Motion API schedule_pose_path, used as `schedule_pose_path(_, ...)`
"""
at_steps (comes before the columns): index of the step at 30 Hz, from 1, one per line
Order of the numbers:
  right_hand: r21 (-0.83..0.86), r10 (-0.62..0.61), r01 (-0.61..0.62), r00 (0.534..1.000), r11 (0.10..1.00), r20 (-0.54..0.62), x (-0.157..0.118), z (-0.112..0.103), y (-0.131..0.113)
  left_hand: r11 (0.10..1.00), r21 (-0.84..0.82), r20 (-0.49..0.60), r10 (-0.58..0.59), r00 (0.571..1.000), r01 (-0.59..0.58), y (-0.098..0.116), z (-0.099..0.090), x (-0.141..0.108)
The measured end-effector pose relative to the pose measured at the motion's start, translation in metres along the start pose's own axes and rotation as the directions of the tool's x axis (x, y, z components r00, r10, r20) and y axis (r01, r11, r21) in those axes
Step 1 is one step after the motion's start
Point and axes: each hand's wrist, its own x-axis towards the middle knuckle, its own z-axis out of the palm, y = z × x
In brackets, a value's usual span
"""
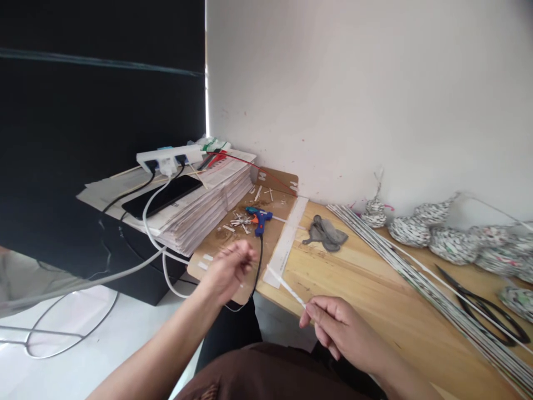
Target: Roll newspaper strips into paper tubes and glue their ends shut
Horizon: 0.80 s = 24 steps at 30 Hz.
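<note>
My right hand (331, 322) pinches a thin white paper stick (287, 286) between thumb and fingers, its free end pointing up and to the left. Close to that end, but apart from it, is my left hand (233, 269), its fingers curled together; whatever they may hold is hidden. Beyond it a blue glue gun (262, 219) lies on a brown cardboard sheet (277, 236), a pale glue stick poking out of its back. Small white scraps (241, 222) are scattered beside its nozzle. A crumpled grey cloth-like piece (325, 233) rests on the wooden table.
On the left, a tall stack of paper (200, 219) carries a black phone (162, 197) and a white power strip (170, 156) with cables. Long paper sticks (400, 272) cross the table at right, near black scissors (483, 311) and several wound paper bundles (452, 244). A wall stands behind.
</note>
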Motion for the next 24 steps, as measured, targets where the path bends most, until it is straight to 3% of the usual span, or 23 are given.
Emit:
schedule_pose_path(4,0.011,0.018,-0.018,0.998,1.0,-0.06,-0.003,-0.006,0.006,0.911,-0.248,-0.188,0.289,0.938,-0.331,0.05,-0.022,0.012)
schedule_pose_path(6,0.016,0.019,-0.018,0.997,1.0,-0.077,-0.004,-0.006,0.007,0.911,-0.215,-0.281,0.287,0.916,-0.351,0.058,-0.03,0.011)
schedule_pose_path(8,0.022,0.01,-0.008,0.997,1.0,-0.08,-0.004,-0.004,0.006,0.944,-0.102,-0.336,0.263,0.904,-0.312,0.047,-0.031,0.005)
schedule_pose_path(9,0.025,0.001,0.001,0.997,1.0,-0.078,-0.004,-0.002,0.005,0.962,-0.033,-0.301,0.248,0.921,-0.27,0.035,-0.027,0.0)
schedule_pose_path(10,0.026,-0.009,0.011,0.997,1.0,-0.074,-0.004,0.001,0.003,0.979,0.035,-0.198,0.204,0.959,-0.201,0.022,-0.022,-0.006)
schedule_pose_path(11,0.022,-0.019,0.021,0.997,1.0,-0.071,-0.004,0.004,0.001,0.993,0.087,-0.086,0.085,0.993,-0.077,0.007,-0.015,-0.012)
schedule_pose_path(13,-0.011,-0.034,0.033,0.996,0.999,-0.077,-0.003,0.009,-0.004,0.974,0.168,0.081,-0.165,0.983,0.15,-0.02,-0.001,-0.02)
schedule_pose_path(14,-0.034,-0.036,0.033,0.996,0.999,-0.086,-0.004,0.011,-0.005,0.957,0.208,0.119,-0.229,0.966,0.201,-0.03,0.005,-0.023)
schedule_pose_path(17,-0.043,-0.008,0.005,0.997,0.999,-0.083,-0.006,0.013,-0.006,0.942,0.271,0.146,-0.246,0.958,0.2,-0.047,0.017,-0.022)
schedule_pose_path(21,0.007,0.031,-0.031,0.999,0.999,-0.041,-0.016,0.008,-0.001,0.944,0.262,0.172,-0.251,0.953,0.202,-0.053,0.02,-0.012)
schedule_pose_path(24,-0.143,-0.05,0.027,0.986,0.989,-0.156,-0.027,0.001,-0.001,0.962,0.207,0.099,-0.2,0.975,0.177,-0.054,0.02,-0.005)
